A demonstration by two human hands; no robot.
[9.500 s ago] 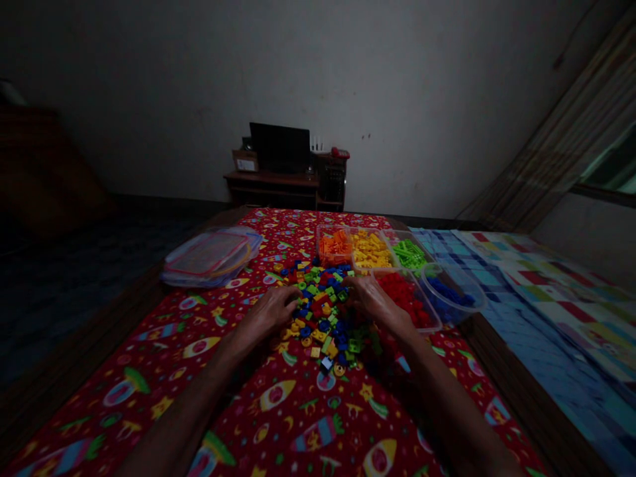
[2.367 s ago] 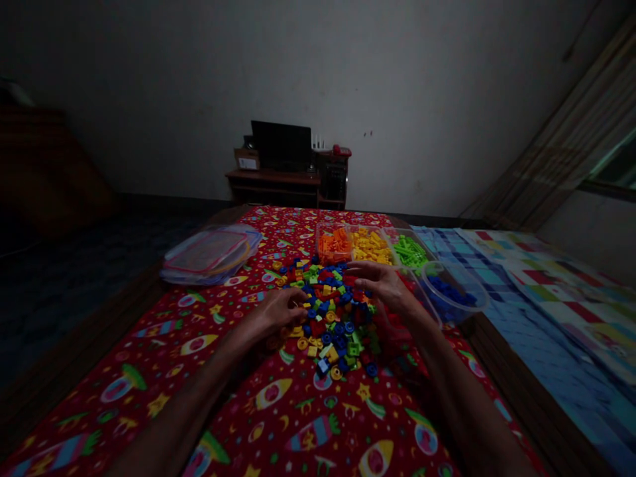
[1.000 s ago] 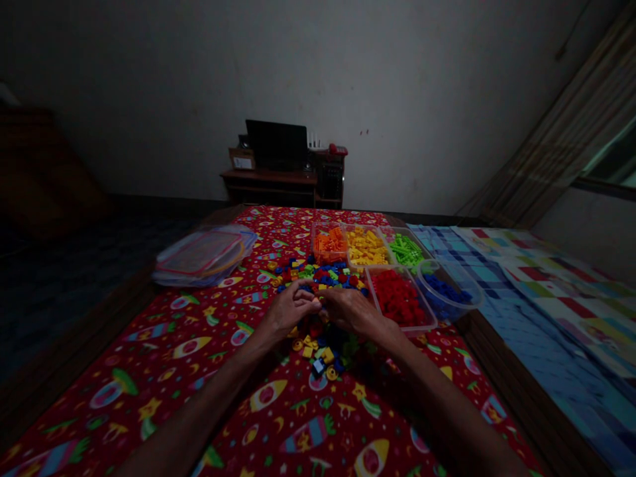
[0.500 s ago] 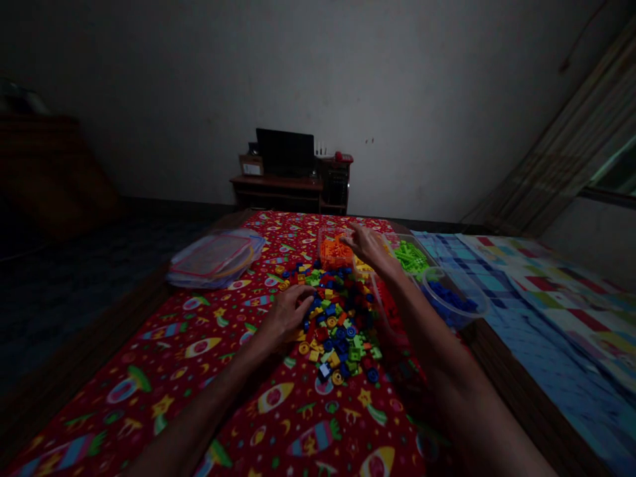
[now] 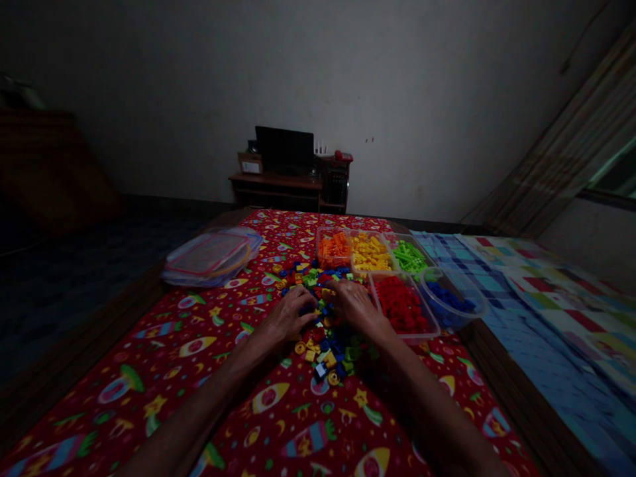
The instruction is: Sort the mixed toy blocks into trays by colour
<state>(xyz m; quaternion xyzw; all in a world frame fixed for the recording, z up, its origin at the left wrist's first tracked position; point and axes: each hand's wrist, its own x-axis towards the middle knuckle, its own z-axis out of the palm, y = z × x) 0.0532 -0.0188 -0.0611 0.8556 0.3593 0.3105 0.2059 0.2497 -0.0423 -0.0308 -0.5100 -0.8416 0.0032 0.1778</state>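
A loose pile of small toy building blocks (image 5: 325, 344) in mixed colours lies on the red patterned cloth (image 5: 218, 397). My left hand (image 5: 291, 317) rests at the pile's left side, thumb and fingers apart over the blocks; nothing is visible between them. Over the pile's right part, my right hand (image 5: 354, 306) reaches leftward among the blocks with its fingers stretched out and their tips partly hidden. Just beyond are boxes of sorted blocks: orange blocks (image 5: 334, 247), yellow blocks (image 5: 370, 253), green blocks (image 5: 409, 257), red blocks (image 5: 400, 305) and blue blocks (image 5: 447, 296).
Stacked clear lids (image 5: 211, 258) lie on the cloth's left edge. The round tub's rim (image 5: 484, 308) stands near the wooden bed edge (image 5: 527, 391). A blue bed sheet (image 5: 561, 351) spreads on the right. A monitor (image 5: 285, 151) stands on a desk by the wall.
My right hand has come back from above the orange and yellow boxes down to the pile, uncovering the yellow and red blocks. My left hand stays at the pile.
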